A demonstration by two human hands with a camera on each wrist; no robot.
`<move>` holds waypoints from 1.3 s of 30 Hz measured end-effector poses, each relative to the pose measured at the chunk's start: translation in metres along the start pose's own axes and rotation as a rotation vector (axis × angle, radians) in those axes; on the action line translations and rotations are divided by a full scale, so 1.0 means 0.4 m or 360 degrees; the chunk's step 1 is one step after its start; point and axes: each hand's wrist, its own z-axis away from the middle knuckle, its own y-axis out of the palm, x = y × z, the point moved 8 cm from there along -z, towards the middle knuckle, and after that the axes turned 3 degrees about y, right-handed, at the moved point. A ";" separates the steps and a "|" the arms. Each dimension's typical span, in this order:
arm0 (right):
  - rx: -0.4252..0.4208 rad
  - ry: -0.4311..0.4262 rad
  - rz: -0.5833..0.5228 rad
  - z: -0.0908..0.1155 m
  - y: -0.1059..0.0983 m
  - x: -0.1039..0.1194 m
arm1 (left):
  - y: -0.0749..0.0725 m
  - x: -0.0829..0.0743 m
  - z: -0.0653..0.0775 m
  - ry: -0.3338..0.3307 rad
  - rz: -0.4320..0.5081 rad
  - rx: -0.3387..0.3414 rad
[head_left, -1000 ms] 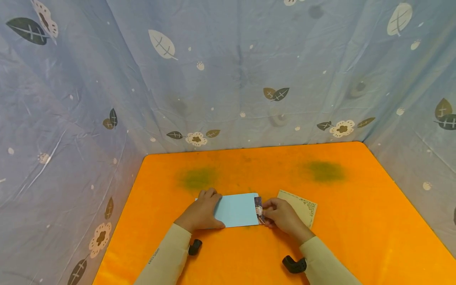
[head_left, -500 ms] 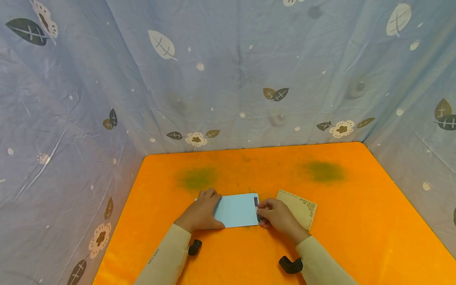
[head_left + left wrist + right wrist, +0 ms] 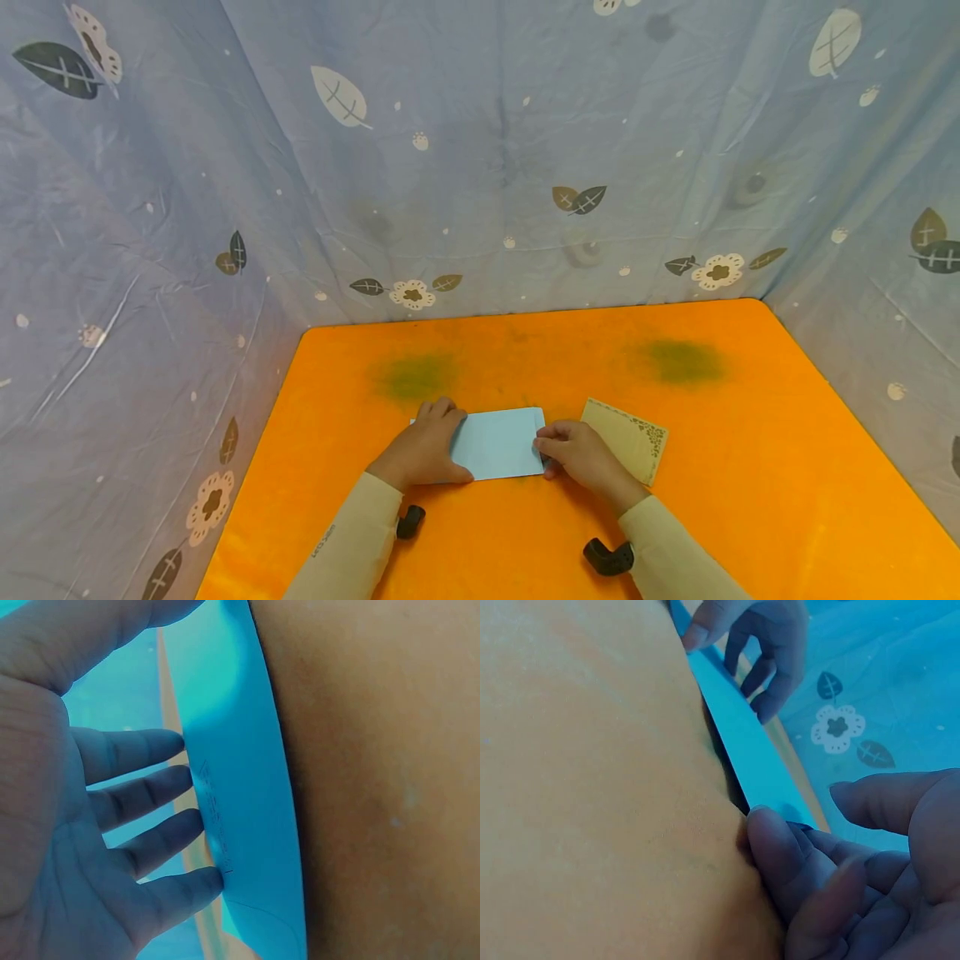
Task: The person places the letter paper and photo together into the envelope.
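A light blue envelope (image 3: pixel 495 444) lies flat near the middle of the orange table. My left hand (image 3: pixel 425 443) spans its left part, thumb at the near edge and fingertips at the far edge. In the left wrist view, several fingers (image 3: pixel 202 881) meet the envelope's edge. At the right end, my right hand (image 3: pixel 572 450) has curled fingers at the open mouth. It holds a dark picture card (image 3: pixel 546 459), nearly all of it inside the envelope or hidden by the fingers. In the right wrist view, a dark bit of card (image 3: pixel 801 826) shows beside the fingertips.
A tan envelope (image 3: pixel 628 439) with a patterned corner lies just right of my right hand, partly under it. The orange table (image 3: pixel 525 358) has two green smudges at the back. Blue patterned curtain (image 3: pixel 480 167) encloses the back and sides.
My right hand has moved left and pushed the picture card into the blue envelope; the strip that stuck out is now almost out of sight. My left hand has stayed in place.
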 end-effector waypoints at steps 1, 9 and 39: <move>0.0000 0.0003 -0.0002 0.000 0.000 -0.001 | 0.000 0.000 0.000 0.0000 0.0003 0.0001; 0.0006 0.0044 -0.0081 0.004 -0.012 -0.005 | -0.001 -0.004 0.001 0.0000 0.0030 0.0008; -0.0244 0.0108 -0.0110 0.066 -0.233 -0.029 | 0.010 0.008 -0.001 -0.0012 0.0030 0.0018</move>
